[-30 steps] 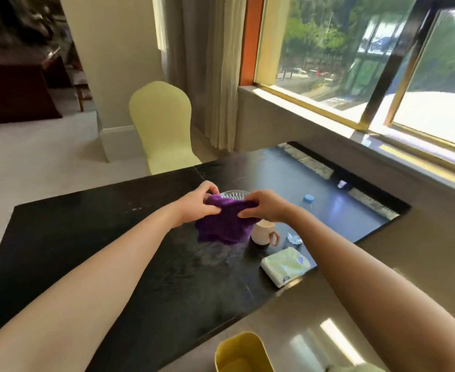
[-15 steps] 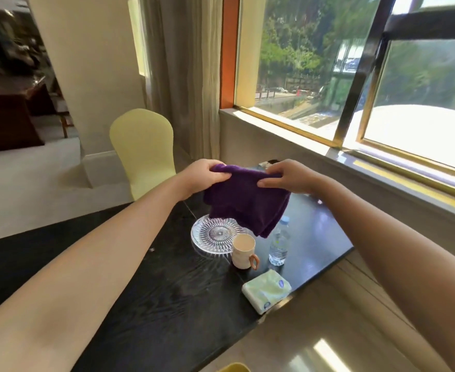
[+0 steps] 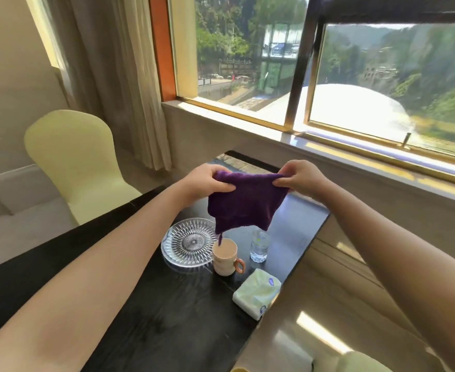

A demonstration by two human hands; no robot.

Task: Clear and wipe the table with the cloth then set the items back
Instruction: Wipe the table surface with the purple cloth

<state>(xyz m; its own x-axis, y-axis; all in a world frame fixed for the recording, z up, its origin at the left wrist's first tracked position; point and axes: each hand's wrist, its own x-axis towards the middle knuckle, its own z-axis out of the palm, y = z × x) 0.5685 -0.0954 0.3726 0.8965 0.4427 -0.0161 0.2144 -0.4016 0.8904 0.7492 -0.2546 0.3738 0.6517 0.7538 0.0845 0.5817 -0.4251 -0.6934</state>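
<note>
A purple cloth (image 3: 245, 202) hangs in the air above the black table (image 3: 167, 318). My left hand (image 3: 207, 181) pinches its upper left corner and my right hand (image 3: 298, 177) pinches the upper right corner. Below the cloth stand a clear cut-glass plate (image 3: 188, 241), a beige mug with an orange handle (image 3: 225, 257) and a small water bottle (image 3: 259, 247), its top hidden by the cloth. A pale green tissue pack (image 3: 257, 292) lies near the table's right edge.
A yellow-covered chair (image 3: 73, 159) stands at the table's far left side. A window sill and wall (image 3: 328, 157) run along the right. Shiny floor (image 3: 314, 304) lies right of the table, with a pale green object (image 3: 360, 362) at the bottom.
Both hands have lifted the cloth up off the table and spread it between them. The view has tilted up, showing the plate, mug and bottle below.
</note>
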